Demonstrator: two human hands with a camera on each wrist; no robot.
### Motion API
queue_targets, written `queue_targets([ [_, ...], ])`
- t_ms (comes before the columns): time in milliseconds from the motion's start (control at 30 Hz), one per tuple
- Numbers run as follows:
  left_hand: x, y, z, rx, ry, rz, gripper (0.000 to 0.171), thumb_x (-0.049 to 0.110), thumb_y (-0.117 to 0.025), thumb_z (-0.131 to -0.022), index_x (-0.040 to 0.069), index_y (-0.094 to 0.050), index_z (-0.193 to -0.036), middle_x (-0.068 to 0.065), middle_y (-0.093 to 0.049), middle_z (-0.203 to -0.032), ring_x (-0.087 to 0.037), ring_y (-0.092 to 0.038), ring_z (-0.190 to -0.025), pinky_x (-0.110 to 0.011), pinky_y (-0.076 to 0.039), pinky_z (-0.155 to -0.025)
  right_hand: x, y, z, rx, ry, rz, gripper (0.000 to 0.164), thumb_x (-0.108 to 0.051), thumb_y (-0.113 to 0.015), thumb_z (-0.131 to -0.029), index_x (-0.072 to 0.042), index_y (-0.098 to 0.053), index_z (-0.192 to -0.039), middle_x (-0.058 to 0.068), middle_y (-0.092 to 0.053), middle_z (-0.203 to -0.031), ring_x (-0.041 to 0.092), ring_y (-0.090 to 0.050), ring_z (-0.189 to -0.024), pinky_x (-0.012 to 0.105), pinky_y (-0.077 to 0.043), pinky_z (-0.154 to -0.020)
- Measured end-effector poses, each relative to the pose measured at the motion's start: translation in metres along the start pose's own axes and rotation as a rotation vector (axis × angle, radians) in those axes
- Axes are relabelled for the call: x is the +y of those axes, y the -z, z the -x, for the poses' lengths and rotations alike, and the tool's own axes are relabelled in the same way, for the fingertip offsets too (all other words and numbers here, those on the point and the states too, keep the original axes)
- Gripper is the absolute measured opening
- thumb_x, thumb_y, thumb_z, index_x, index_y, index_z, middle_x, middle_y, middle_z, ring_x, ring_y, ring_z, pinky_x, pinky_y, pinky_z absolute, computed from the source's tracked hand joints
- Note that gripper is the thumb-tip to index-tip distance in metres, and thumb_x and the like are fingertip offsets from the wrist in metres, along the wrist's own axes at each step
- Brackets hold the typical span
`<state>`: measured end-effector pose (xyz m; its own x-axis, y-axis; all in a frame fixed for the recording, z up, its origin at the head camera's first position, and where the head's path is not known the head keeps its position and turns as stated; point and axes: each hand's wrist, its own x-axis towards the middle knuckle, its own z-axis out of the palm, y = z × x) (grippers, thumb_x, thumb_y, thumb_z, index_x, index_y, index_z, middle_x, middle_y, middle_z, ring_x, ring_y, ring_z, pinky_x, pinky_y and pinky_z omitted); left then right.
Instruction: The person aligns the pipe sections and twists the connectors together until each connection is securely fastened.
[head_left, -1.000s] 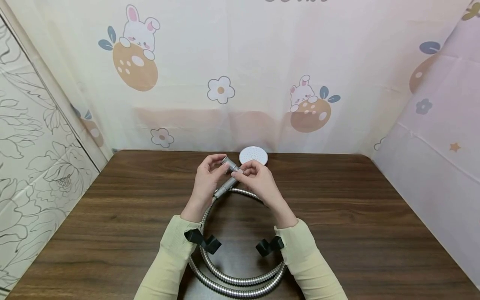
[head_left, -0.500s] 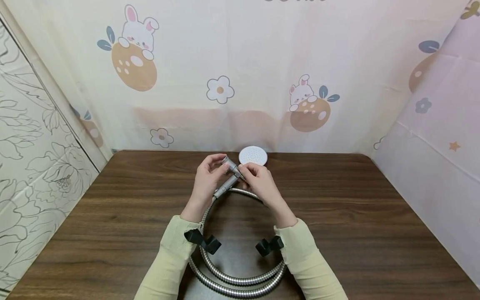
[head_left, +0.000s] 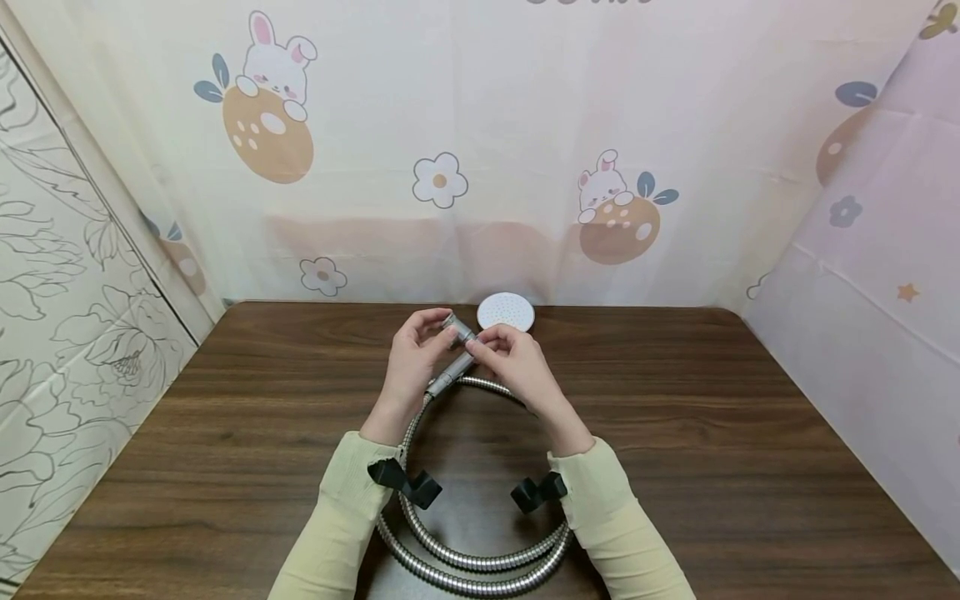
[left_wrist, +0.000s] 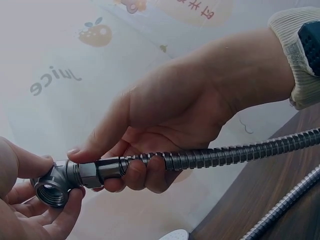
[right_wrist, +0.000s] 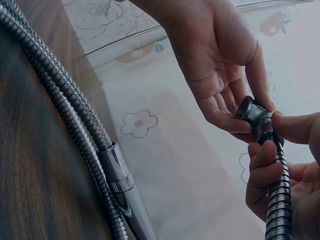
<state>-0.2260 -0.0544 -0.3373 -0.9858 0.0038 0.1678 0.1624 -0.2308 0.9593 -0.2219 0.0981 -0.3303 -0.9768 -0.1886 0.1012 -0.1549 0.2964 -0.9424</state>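
Note:
My left hand [head_left: 414, 358] pinches a metal pipe fitting [left_wrist: 53, 185] with a threaded open mouth, between thumb and fingers. My right hand [head_left: 521, 367] holds the other end of the joint: in the left wrist view its thumb lies at the hex nut [left_wrist: 90, 174] while its fingers curl round the ribbed metal shower hose [left_wrist: 215, 156]. Nut and fitting meet end to end, in line. The hose's other end joins a chrome handle [head_left: 453, 372] lying on the table, which runs under my hands toward a white shower head [head_left: 507, 310].
The hose loops [head_left: 480, 575] lie on the brown wooden table [head_left: 712, 433] beneath my forearms. A printed curtain [head_left: 502, 100] hangs behind the table's far edge, with more patterned cloth at both sides. Black camera mounts [head_left: 540, 492] sit at my wrists.
My right hand's fingertips slipped down along the hose end, showing the nut, then came back up to it with the thumb turned. The left hand and the fitting stay in place.

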Motion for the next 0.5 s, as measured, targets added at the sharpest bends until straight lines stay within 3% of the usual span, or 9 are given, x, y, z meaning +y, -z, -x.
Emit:
queue_targets([
  [167, 0.0002, -0.0003, 0.0002, 0.002, 0.000, -0.008, 0.028, 0.001, -0.057, -0.087, -0.001, -0.054, -0.114, -0.003, -0.057, -0.098, -0.008, -0.057, -0.086, -0.042, -0.047, -0.086, -0.0017, 0.0002, 0.0007, -0.008, 0.012, 0.007, 0.024, -0.024, -0.061, -0.087, -0.002, -0.061, -0.094, -0.003, -0.056, -0.064, 0.010, -0.049, -0.053, 0.023, -0.042, -0.051],
  [400, 0.0009, 0.0002, 0.0007, 0.004, 0.007, 0.000, 0.029, 0.001, -0.057, -0.087, -0.002, -0.052, -0.116, -0.003, -0.056, -0.096, -0.008, -0.056, -0.087, -0.024, -0.049, -0.076, 0.0001, 0.0000, -0.0003, 0.010, -0.003, 0.029, 0.030, -0.022, -0.071, -0.079, -0.004, -0.058, -0.099, 0.004, -0.063, -0.077, 0.010, -0.056, -0.063, 0.027, -0.047, -0.059],
  [500, 0.0003, 0.0008, 0.0000, 0.003, 0.008, 0.005, 0.029, 0.001, -0.057, -0.087, -0.003, -0.053, -0.115, -0.004, -0.057, -0.097, -0.008, -0.057, -0.086, -0.023, -0.049, -0.075, 0.0001, 0.0000, -0.0009, 0.017, -0.002, 0.017, 0.031, -0.018, -0.072, -0.078, -0.003, -0.056, -0.100, 0.008, -0.065, -0.081, 0.008, -0.057, -0.063, 0.028, -0.049, -0.061],
])
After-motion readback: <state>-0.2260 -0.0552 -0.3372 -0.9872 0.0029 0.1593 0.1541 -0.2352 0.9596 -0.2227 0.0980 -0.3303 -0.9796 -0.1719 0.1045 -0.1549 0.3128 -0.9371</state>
